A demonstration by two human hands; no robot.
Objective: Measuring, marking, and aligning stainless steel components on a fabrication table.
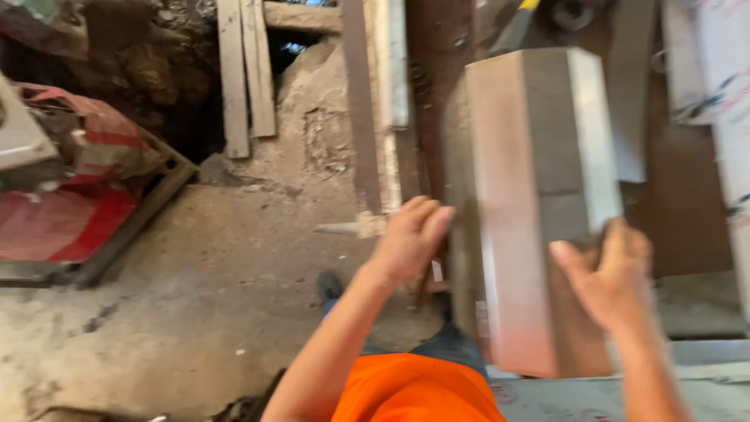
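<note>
Between both hands: long grey folded sheet-metal channel (531,203), held over the dusty concrete floor (195,297). Left hand (410,238) fingers clasp its left edge; right hand (613,273) fingers grip its right flange.

Silvery-grey metal box (539,195), orange shirt (414,391), seemingly red sack (70,219).

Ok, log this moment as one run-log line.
left hand: on edge of long grey folded sheet-metal channel | right hand: gripping channel | under: dusty concrete floor

Motion-blurred metal box (539,203) hides the right hand (605,277) fingers – forearms cut off below
</note>
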